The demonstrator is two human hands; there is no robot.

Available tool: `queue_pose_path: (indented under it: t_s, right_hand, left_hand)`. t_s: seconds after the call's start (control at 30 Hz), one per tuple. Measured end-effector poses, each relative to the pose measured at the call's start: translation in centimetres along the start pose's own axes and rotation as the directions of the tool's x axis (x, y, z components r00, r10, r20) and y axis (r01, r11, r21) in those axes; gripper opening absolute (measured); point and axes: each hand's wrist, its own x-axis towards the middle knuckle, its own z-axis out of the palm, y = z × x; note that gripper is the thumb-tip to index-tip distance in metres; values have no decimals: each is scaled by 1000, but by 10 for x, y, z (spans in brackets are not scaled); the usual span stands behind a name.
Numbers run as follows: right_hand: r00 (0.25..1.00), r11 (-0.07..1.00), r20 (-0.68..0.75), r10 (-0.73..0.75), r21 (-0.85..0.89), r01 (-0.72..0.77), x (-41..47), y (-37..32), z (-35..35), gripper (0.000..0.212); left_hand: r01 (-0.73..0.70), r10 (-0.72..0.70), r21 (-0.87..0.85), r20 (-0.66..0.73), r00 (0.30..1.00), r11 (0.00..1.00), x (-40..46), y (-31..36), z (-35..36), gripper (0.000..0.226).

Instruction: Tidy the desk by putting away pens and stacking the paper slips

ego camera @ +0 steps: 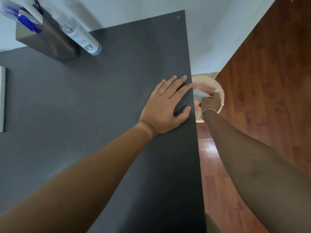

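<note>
One slip (198, 94) beside right hand (210, 103).

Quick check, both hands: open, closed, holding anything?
Left hand: open, flat on the dark grey desk top, holding nothing.
Right hand: closed over the round lined bin beside the desk; contents cannot be told.

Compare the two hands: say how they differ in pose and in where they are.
The left hand lies flat and open, palm down on the dark desk by its right edge; the right hand is off the desk, lowered beside it over a bin with a plastic liner. The left hand holds nothing; the right hand's fingers are curled, apparently around something pale, too unclear to name. The right wrist carries a thin band; the left wrist is bare. Both forearms are bare.
</note>
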Motion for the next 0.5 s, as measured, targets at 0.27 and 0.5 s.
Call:
queue_pose_path:
  t_s: [0.27, 0.5]
  right_hand:
    - [998, 994, 8, -56, -91, 57, 13, -3, 5, 29]
    - [996, 996, 63, -70, -45, 73, 18, -6, 7, 24]
  left_hand:
    - [-3, 3, -11, -17, 1000, 1000, 0, 1, 0, 56]
    - [6, -6, -8, -10, 1000, 1000, -1, 2, -1, 56]
